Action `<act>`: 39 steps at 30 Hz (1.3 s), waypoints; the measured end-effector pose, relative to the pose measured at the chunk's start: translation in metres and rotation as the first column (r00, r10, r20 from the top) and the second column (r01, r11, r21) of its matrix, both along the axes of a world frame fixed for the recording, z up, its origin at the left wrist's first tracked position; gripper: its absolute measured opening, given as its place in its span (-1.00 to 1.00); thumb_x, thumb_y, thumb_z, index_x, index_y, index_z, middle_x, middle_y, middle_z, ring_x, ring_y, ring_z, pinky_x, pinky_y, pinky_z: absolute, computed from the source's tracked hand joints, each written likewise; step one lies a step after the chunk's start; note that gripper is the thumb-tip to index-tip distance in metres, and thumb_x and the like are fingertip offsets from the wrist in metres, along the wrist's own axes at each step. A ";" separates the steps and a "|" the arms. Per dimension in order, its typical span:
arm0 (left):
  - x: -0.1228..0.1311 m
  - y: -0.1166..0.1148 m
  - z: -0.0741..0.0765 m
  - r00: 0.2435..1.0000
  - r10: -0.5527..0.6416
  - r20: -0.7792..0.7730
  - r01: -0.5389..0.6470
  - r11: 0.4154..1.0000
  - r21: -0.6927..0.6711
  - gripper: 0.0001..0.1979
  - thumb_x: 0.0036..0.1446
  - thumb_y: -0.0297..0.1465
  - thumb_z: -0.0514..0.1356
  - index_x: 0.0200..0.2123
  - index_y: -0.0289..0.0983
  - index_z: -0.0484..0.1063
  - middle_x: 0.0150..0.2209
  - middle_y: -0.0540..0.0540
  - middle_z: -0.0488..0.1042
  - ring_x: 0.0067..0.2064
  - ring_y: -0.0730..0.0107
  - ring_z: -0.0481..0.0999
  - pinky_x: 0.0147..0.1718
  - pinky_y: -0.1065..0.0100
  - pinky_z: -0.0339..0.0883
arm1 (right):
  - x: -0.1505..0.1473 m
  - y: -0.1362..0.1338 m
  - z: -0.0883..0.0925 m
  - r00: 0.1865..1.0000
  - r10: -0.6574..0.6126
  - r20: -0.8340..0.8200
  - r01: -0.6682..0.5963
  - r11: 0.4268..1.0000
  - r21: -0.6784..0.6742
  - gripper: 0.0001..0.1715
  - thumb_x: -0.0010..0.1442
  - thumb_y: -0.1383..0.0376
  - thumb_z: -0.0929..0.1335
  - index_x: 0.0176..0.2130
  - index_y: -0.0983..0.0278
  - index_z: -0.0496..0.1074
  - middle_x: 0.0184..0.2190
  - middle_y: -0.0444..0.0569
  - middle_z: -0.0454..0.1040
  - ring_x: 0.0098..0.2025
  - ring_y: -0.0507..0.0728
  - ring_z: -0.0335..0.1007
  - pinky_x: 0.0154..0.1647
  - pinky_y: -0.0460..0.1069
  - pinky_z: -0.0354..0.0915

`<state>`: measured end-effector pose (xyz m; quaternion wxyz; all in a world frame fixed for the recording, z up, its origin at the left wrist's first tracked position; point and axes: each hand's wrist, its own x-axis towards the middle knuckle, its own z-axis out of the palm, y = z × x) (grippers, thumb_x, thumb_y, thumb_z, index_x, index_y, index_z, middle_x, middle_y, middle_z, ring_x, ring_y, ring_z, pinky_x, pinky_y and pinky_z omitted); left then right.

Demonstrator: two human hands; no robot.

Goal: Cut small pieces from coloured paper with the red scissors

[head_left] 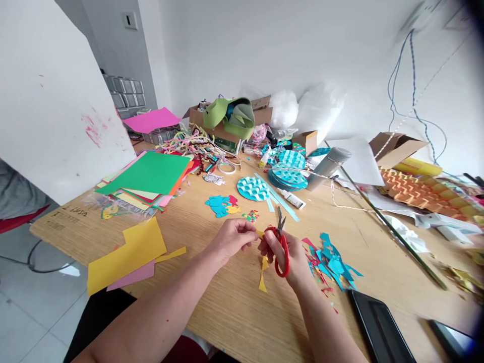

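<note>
My right hand [291, 259] grips red-handled scissors [280, 242], blades pointing away from me. My left hand [230, 238] pinches a small piece of yellow paper [260, 234] right at the scissor blades. A narrow yellow strip [263, 275] hangs down below the hands onto the wooden table [242, 312]. Blue and red paper scraps [330, 262] lie just right of my right hand. A blue cut-out shape [221, 205] and small colourful bits [251, 216] lie beyond the hands.
A yellow sheet [126, 254] over a pink one lies at the left edge. A stack of coloured paper [149, 176] topped with green sits further back. Teal folded discs [253, 188], a grey bottle [328, 166], cardboard boxes and a tablet [380, 330] surround the work area.
</note>
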<state>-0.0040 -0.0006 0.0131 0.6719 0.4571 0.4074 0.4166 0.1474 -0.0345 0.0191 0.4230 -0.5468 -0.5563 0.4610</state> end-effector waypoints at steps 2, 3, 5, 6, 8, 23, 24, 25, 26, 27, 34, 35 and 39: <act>0.000 0.001 0.000 0.998 0.040 0.044 -0.039 0.999 -0.016 -0.82 -0.21 -0.34 0.31 -0.53 -0.30 0.39 -0.57 0.01 0.41 -0.53 0.50 0.35 -0.58 0.45 0.14 | 0.001 0.001 0.001 0.999 0.019 0.051 -0.019 1.000 0.004 -0.40 0.13 -0.18 0.27 -0.42 0.31 0.39 -0.53 -0.01 0.46 -0.55 0.06 0.36 -0.61 -0.09 0.30; 0.000 0.001 0.000 0.996 0.052 0.072 -0.051 0.998 -0.026 -0.80 -0.21 -0.33 0.32 -0.52 -0.30 0.39 -0.55 0.00 0.43 -0.52 0.49 0.37 -0.57 0.44 0.16 | 0.001 0.002 0.002 0.996 0.033 0.084 -0.033 0.999 0.000 -0.37 0.14 -0.20 0.25 -0.39 0.32 0.40 -0.50 0.01 0.47 -0.53 0.08 0.38 -0.60 -0.08 0.32; 0.000 0.002 0.000 0.990 0.068 0.123 -0.063 0.997 -0.041 -0.78 -0.22 -0.32 0.33 -0.51 -0.32 0.41 -0.52 -0.03 0.47 -0.49 0.48 0.41 -0.53 0.44 0.21 | 0.002 0.001 0.005 0.981 0.072 0.180 -0.071 0.997 -0.009 -0.37 0.15 -0.19 0.24 -0.35 0.33 0.40 -0.47 0.02 0.47 -0.51 0.09 0.40 -0.58 -0.07 0.34; 0.000 0.002 0.001 0.987 0.075 0.143 -0.069 0.996 -0.047 -0.77 -0.22 -0.31 0.34 -0.51 -0.32 0.41 -0.51 -0.05 0.48 -0.48 0.47 0.43 -0.51 0.43 0.23 | 0.003 0.000 0.006 0.969 0.086 0.234 -0.085 0.996 -0.012 -0.38 0.16 -0.18 0.25 -0.35 0.34 0.41 -0.48 0.01 0.47 -0.51 0.09 0.40 -0.56 -0.07 0.34; 0.000 0.002 0.002 0.981 0.084 0.175 -0.074 0.995 -0.066 -0.75 -0.22 -0.30 0.35 -0.50 -0.33 0.42 -0.49 -0.08 0.52 -0.46 0.44 0.46 -0.48 0.42 0.27 | 0.004 -0.004 0.008 0.946 0.100 0.307 -0.095 0.995 -0.031 -0.37 0.19 -0.17 0.22 -0.36 0.34 0.41 -0.52 -0.01 0.46 -0.55 0.07 0.38 -0.57 -0.07 0.31; 0.008 -0.005 -0.003 0.966 0.077 0.247 -0.050 0.992 -0.114 -0.78 -0.22 -0.38 0.37 -0.51 -0.33 0.40 -0.56 -0.05 0.53 -0.49 0.42 0.51 -0.38 0.36 0.38 | 0.001 -0.020 -0.009 0.944 0.203 0.261 -0.168 0.974 -0.153 -0.35 0.22 -0.13 0.22 -0.49 0.35 0.43 -0.73 -0.07 0.42 -0.69 0.01 0.27 -0.64 -0.14 0.14; 0.008 -0.006 -0.004 0.965 0.076 0.250 -0.049 0.992 -0.113 -0.79 -0.21 -0.38 0.37 -0.51 -0.33 0.40 -0.55 -0.05 0.53 -0.48 0.41 0.52 -0.38 0.36 0.39 | 0.001 -0.020 -0.009 0.948 0.200 0.247 -0.164 0.974 -0.157 -0.34 0.22 -0.14 0.22 -0.50 0.35 0.43 -0.74 -0.07 0.41 -0.71 0.00 0.25 -0.66 -0.14 0.12; 0.008 -0.006 -0.004 0.965 0.075 0.251 -0.048 0.993 -0.112 -0.79 -0.21 -0.39 0.37 -0.51 -0.32 0.40 -0.55 -0.05 0.54 -0.47 0.40 0.52 -0.38 0.36 0.39 | 0.001 -0.020 -0.009 0.953 0.197 0.232 -0.162 0.973 -0.162 -0.34 0.22 -0.15 0.21 -0.50 0.35 0.43 -0.75 -0.08 0.40 -0.72 -0.01 0.22 -0.67 -0.15 0.10; 0.008 -0.006 -0.005 0.965 0.074 0.250 -0.047 0.993 -0.112 -0.79 -0.20 -0.39 0.37 -0.51 -0.32 0.40 -0.55 -0.04 0.54 -0.47 0.40 0.53 -0.37 0.36 0.39 | 0.001 -0.021 -0.009 0.957 0.194 0.217 -0.159 0.973 -0.168 -0.33 0.21 -0.15 0.22 -0.50 0.35 0.43 -0.76 -0.09 0.39 -0.72 -0.02 0.21 -0.67 -0.15 0.09; 0.008 -0.006 -0.005 0.966 0.073 0.248 -0.046 0.993 -0.112 -0.79 -0.20 -0.40 0.37 -0.51 -0.32 0.40 -0.55 -0.04 0.54 -0.46 0.39 0.53 -0.37 0.35 0.39 | 0.001 -0.021 -0.009 0.960 0.192 0.202 -0.158 0.972 -0.173 -0.33 0.21 -0.15 0.22 -0.50 0.35 0.43 -0.76 -0.09 0.38 -0.72 -0.02 0.21 -0.67 -0.15 0.09; 0.008 -0.006 -0.002 0.967 0.059 0.249 -0.033 0.994 -0.106 -0.81 -0.20 -0.39 0.35 -0.52 -0.32 0.40 -0.56 -0.04 0.53 -0.48 0.41 0.51 -0.37 0.35 0.39 | 0.002 -0.020 -0.009 0.967 0.221 0.123 -0.195 0.961 -0.197 -0.34 0.20 -0.16 0.22 -0.48 0.35 0.43 -0.75 -0.10 0.38 -0.74 -0.04 0.15 -0.71 -0.16 0.04; 0.008 -0.006 -0.002 0.968 0.057 0.244 -0.032 0.994 -0.106 -0.81 -0.20 -0.40 0.35 -0.52 -0.32 0.40 -0.57 -0.04 0.53 -0.49 0.41 0.51 -0.37 0.35 0.39 | 0.002 -0.020 -0.009 0.968 0.223 0.119 -0.197 0.960 -0.200 -0.34 0.20 -0.16 0.22 -0.48 0.34 0.43 -0.76 -0.10 0.38 -0.75 -0.04 0.15 -0.71 -0.16 0.04; 0.008 -0.007 -0.002 0.973 0.067 0.223 -0.043 0.993 -0.111 -0.81 -0.23 -0.40 0.34 -0.54 -0.32 0.39 -0.57 -0.02 0.51 -0.50 0.43 0.49 -0.38 0.35 0.38 | 0.000 -0.021 -0.012 0.967 0.200 0.157 -0.169 0.967 -0.193 -0.35 0.19 -0.16 0.24 -0.52 0.34 0.41 -0.79 -0.10 0.36 -0.74 -0.02 0.17 -0.70 -0.15 0.05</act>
